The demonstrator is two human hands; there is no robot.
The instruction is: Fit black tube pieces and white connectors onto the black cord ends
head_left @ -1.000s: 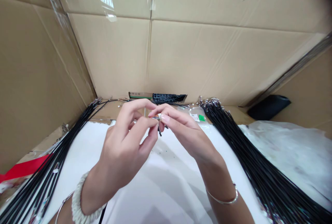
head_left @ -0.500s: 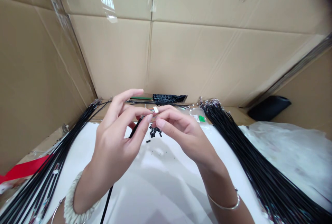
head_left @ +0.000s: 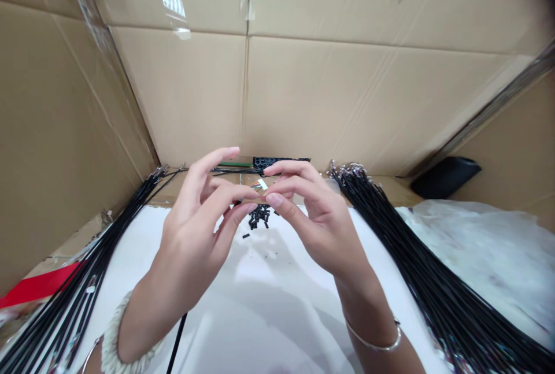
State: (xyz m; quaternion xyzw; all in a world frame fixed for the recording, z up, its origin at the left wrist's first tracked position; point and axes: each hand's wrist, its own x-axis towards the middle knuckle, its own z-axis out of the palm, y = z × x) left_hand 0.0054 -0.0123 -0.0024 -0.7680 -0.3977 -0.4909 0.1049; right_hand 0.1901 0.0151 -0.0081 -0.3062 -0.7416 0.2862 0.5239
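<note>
Head view: my left hand (head_left: 191,229) and right hand (head_left: 316,223) are raised and face each other, fingers curled, with the tips meeting in a tight pinch above the table. Something small and thin seems to sit between them, but my fingers hide it, so I cannot tell what either hand has hold of. Just behind my fingertips shows a small white tag (head_left: 262,184). Below them, a small pile of short black tubes (head_left: 259,216) lies on the white sheet (head_left: 277,287), with 1 loose tube (head_left: 245,236) a little apart. A thin black cord (head_left: 177,342) drops below my left wrist. Bundles of black cords lie to my left (head_left: 87,270) and right (head_left: 411,252), their metal clasps (head_left: 349,170) gathered at the far ends. The risk, I judge, lies in the pinch: if it slackens, the tiny piece could drop and be lost among the tubes, and a dragged cord could scatter the pile.
</note>
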